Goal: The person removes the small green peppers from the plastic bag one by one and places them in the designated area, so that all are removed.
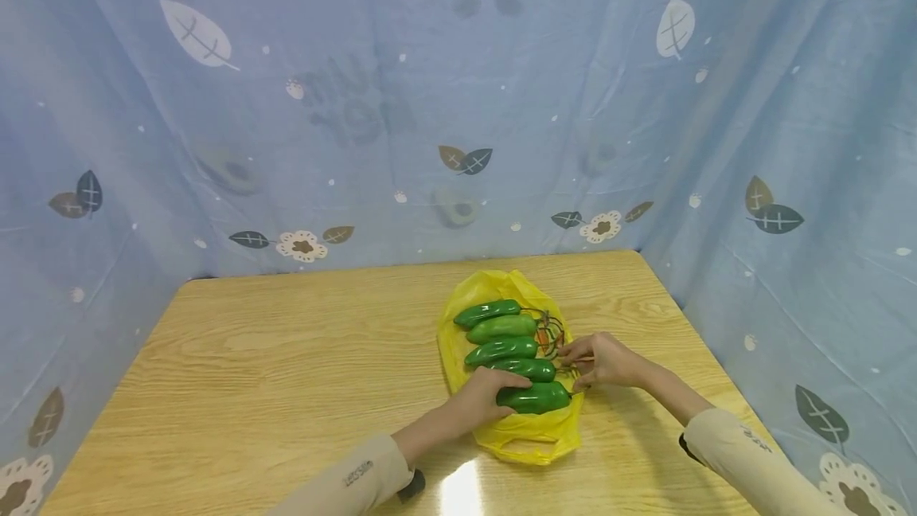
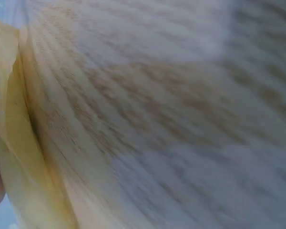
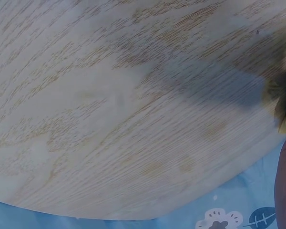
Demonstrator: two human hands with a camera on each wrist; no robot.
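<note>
Several glossy green peppers (image 1: 501,326) lie in a row on a flat yellow plastic bag (image 1: 458,293). Thin dark cords (image 1: 550,329) with small orange-red bits run from their right ends. My left hand (image 1: 476,400) grips the nearest pepper (image 1: 540,397) by its left end, thumb in front and fingers over the top. Beside the right ends of the nearer peppers, my right hand (image 1: 605,358) has its bent fingers at the cords; whether it pinches one cannot be made out. The left wrist view shows the bag's edge (image 2: 26,157) and part of a finger.
A wooden table (image 1: 286,357) bears the bag on its right half. Blue patterned cloth (image 1: 372,118) hangs behind the table and along both sides. The bag's handle (image 1: 526,451) lies toward the front edge.
</note>
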